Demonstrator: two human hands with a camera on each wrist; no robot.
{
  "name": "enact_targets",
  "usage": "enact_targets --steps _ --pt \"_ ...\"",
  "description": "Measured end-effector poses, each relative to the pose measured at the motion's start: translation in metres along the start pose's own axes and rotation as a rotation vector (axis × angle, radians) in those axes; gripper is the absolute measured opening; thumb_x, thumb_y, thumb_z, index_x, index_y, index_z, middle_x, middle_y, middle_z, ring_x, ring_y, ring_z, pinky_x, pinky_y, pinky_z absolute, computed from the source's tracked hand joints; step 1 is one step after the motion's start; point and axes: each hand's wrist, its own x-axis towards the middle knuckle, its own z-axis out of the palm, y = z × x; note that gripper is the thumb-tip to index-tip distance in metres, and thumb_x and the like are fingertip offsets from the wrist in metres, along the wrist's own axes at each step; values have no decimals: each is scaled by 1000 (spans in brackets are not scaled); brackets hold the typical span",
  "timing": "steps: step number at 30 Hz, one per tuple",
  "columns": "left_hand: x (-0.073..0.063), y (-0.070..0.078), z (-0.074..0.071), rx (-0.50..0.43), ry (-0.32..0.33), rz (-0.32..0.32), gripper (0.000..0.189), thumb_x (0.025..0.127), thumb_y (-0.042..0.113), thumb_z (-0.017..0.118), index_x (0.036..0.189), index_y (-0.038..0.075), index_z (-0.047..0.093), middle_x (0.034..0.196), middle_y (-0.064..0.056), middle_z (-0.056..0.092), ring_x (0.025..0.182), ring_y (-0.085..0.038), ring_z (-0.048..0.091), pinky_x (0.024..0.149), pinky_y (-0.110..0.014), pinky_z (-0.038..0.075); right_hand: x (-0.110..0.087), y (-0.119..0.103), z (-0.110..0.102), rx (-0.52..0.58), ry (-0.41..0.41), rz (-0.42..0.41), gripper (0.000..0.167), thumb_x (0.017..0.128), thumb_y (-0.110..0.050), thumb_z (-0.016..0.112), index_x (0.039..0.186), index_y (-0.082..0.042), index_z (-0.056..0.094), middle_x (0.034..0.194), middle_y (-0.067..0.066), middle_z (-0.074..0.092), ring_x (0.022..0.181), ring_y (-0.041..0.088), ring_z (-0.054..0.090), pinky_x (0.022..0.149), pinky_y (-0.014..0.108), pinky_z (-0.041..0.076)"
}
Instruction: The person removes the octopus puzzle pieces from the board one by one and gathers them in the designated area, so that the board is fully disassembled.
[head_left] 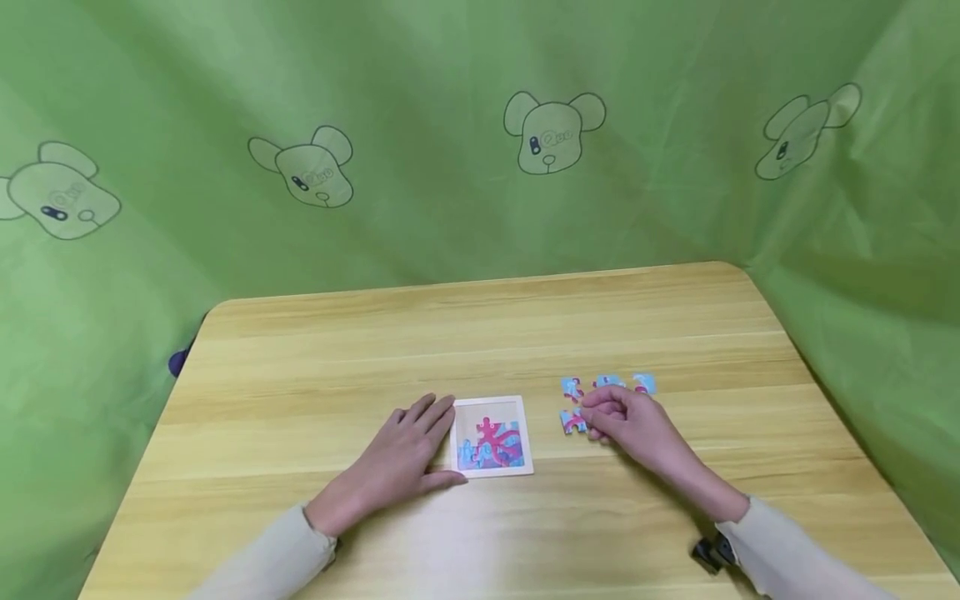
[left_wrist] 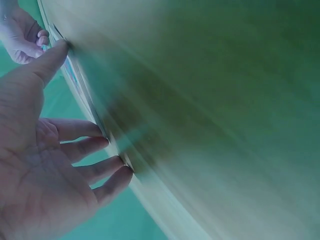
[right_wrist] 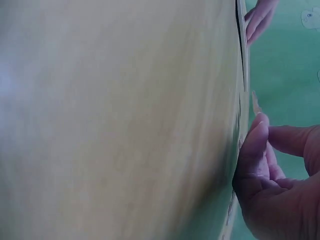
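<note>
A square white-framed puzzle tray [head_left: 491, 400] lies on the table, its lower part filled with joined pink and blue jigsaw pieces [head_left: 498, 446]. My left hand [head_left: 405, 454] rests along the tray's left side, fingers extended, with the thumb by the lower left corner. In the left wrist view, the left hand's fingertips [left_wrist: 127, 167] press down at the tabletop. To the right of the tray, my right hand [head_left: 626, 421] pinches a pink and blue jigsaw piece [head_left: 572, 422] between thumb and forefinger. That piece [right_wrist: 256, 103] stands tilted at the fingertips in the right wrist view.
Loose jigsaw pieces lie just beyond my right hand: one on the left [head_left: 572, 387], one partly behind the fingers [head_left: 609, 380] and one on the right [head_left: 644, 382]. The wooden table [head_left: 337, 350] meets a green curtain [head_left: 427, 217] at the back and sides.
</note>
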Motion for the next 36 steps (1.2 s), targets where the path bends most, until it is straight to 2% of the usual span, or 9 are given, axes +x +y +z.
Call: enact_targets --steps 5,9,13,16,19,23,36 --pt "-1 1 1 0 3 -1 97 101 68 67 162 -5 47 171 -19 40 154 -45 39 113 -62 44 3 2 -5 -74 2 28 17 105 -3 72 116 9 68 87 12 74 76 26 73 66 30 62" --pt "-1 1 1 2 0 -3 97 101 68 66 162 -5 46 172 -18 39 155 -44 38 113 -62 44 4 0 -8 -175 -3 19 14 106 -8 72 113 4 68 83 8 72 73 23 70 66 29 57" --pt "-2 1 1 2 -5 -4 97 102 67 66 162 -5 46 172 -18 39 155 -44 38 113 -62 43 4 -1 -10 -321 8 -53 17 104 -17 76 111 -2 69 80 1 66 70 17 61 68 29 49" --pt "-1 0 1 0 -5 -1 97 102 67 66 162 -5 45 172 -19 38 156 -45 37 114 -63 43 3 -1 -10 -385 14 -127 24 100 -19 82 113 -3 69 80 -2 61 71 14 55 68 29 46" --pt "-1 0 1 3 -5 2 97 102 68 65 163 -5 45 172 -19 38 156 -44 37 114 -63 43 2 0 -10 -406 -4 -182 26 97 -16 85 114 -3 70 80 -3 59 70 13 53 67 28 45" --pt "-1 0 3 8 -4 -3 96 102 68 64 163 -5 46 173 -18 38 156 -44 37 114 -63 43 2 1 -9 -431 -19 -214 22 96 -12 84 112 -5 70 80 -5 58 70 11 51 66 28 44" --pt "-2 0 3 5 0 4 96 103 67 64 163 -5 45 173 -19 37 156 -45 36 115 -63 42 4 2 -9 -449 -18 -218 20 98 -11 83 111 -5 70 78 -5 57 69 11 51 65 29 43"
